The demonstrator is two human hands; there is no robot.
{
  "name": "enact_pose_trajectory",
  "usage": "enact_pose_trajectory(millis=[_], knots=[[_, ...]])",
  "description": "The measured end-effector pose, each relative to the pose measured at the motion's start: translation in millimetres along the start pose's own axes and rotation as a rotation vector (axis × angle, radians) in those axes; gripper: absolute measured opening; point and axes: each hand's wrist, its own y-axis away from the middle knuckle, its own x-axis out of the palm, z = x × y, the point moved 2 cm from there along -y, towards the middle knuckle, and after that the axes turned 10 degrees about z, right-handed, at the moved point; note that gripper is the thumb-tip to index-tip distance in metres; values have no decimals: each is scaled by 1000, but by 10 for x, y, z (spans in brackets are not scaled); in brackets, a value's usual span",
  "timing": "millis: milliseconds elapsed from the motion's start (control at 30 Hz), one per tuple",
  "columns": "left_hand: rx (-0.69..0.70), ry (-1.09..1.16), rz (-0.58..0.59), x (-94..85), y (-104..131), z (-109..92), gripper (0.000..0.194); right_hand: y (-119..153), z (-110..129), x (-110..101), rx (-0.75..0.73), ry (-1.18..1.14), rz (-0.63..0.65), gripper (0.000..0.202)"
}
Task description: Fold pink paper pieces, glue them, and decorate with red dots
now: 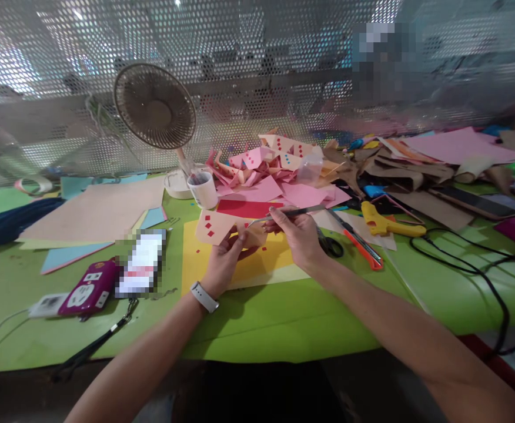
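Note:
My left hand (227, 258), with a white band at the wrist, pinches a folded cream paper piece (211, 228) bearing red diamond shapes. In my right hand (299, 235) is a pair of thin metal tweezers (308, 210); their curved tip reaches the paper near the left fingertips. Whether the tip grips a small diamond is too fine to tell. Under both hands lie yellow paper sheets (191, 261) with tiny red diamonds scattered on them. A red sheet (240, 208) lies just behind. Black-handled scissors (333, 247) rest by my right wrist, partly hidden.
An orange cutter knife (363, 249), yellow glue gun (383, 222) and black cables (460, 267) lie to the right. A heap of pink and cream paper pieces (257, 170) is behind. Leftward are a fan (156, 108), white cup (203, 191), phone (141, 264) and purple power bank (89, 288).

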Motion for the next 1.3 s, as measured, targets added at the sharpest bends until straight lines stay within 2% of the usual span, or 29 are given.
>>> enact_pose_trajectory(millis=[633, 1300], knots=[[-1, -22, 18, 14, 9, -15, 43, -10, -33, -5, -35, -42, -5, 28], [23, -60, -42, -2, -7, -9, 45, -5, -30, -12, -34, -46, 9, 27]])
